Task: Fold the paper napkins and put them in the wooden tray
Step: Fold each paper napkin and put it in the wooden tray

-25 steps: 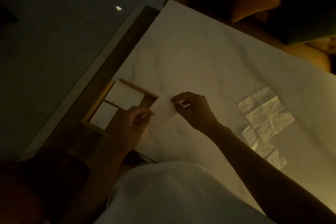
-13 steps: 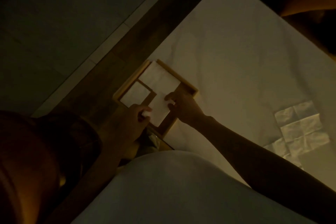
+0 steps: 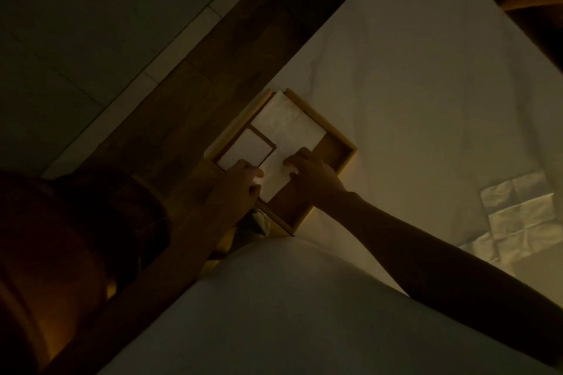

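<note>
Both grips, left hand (image 3: 236,184) and right hand (image 3: 307,172), pinched the white folded paper napkin (image 3: 275,175) low inside the compartmented wooden tray (image 3: 338,135). Pressing it flat beside the stored napkins (image 3: 286,123) before releasing seemed wise.

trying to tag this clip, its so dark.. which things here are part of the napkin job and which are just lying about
Part of the job:
- wooden tray
- folded napkin under both hands
- left hand
- right hand
- napkins in the tray
- unfolded napkins

Lying about:
- white cloth
- wooden ledge
</note>
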